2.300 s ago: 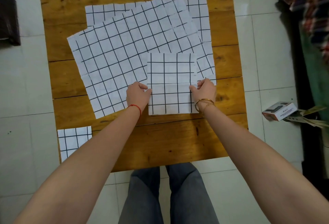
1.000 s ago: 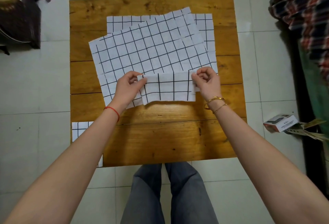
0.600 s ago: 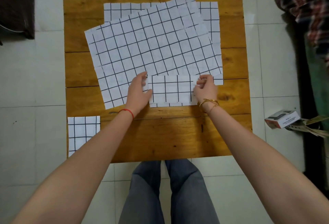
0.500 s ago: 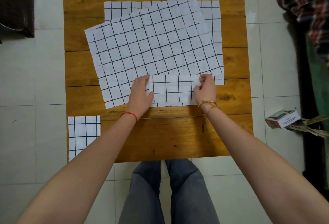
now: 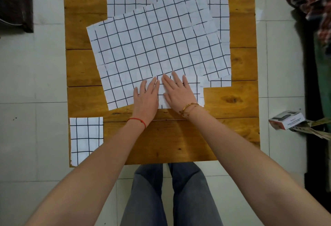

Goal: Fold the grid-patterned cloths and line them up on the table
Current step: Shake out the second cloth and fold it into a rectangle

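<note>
At the bottom of the frame, my knees in grey trousers (image 5: pixel 168 195) stand at the near edge of the wooden table (image 5: pixel 179 141). In the lower left, one finished folded cloth (image 5: pixel 86 139) lies square at the table's near-left corner. Just above centre-bottom, both my hands lie flat, fingers straight and spread, on the narrow strip of cloth (image 5: pixel 198 91) I am folding: my left hand (image 5: pixel 146 98), with a red thread at the wrist, beside my right hand (image 5: pixel 178 91), which wears gold bangles, the two nearly touching. The strip sits partly on top of the near edge of the large open cloth (image 5: pixel 152 51), which fills the middle of the frame, tilted, with another open cloth (image 5: pixel 219 8) showing beneath it toward the upper right. I judge this the creasing step of the second cloth; next comes one more fold across, corners matched, then a place beside the finished square. Far right, on the tiled floor, a small box (image 5: pixel 286 120).
</note>
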